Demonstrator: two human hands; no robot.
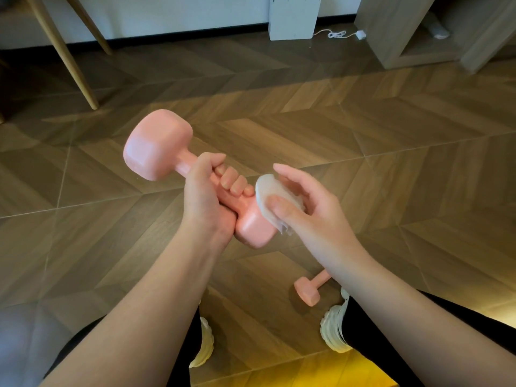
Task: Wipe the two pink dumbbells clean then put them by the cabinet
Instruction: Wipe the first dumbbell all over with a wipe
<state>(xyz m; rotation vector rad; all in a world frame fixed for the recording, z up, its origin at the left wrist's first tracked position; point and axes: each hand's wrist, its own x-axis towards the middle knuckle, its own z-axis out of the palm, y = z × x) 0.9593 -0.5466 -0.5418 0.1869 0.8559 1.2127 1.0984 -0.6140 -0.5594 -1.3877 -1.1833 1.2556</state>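
My left hand point(208, 191) grips the handle of a pink dumbbell point(157, 143) held above the floor, one head up to the left and the other down near my right hand. My right hand point(304, 199) pinches a white folded wipe point(272, 191) between thumb and fingers and holds it against the dumbbell's lower head point(251, 227). A second pink dumbbell point(307, 289) lies on the floor below my right forearm, partly hidden by it. The wooden cabinet point(396, 29) stands at the far right.
Herringbone wood floor point(363, 129) stretches ahead. Wooden furniture legs point(69, 57) stand at the far left. A white box point(293, 18) with a cable and plug point(343, 34) sits against the back wall. My legs and white shoes point(335, 328) are at the bottom.
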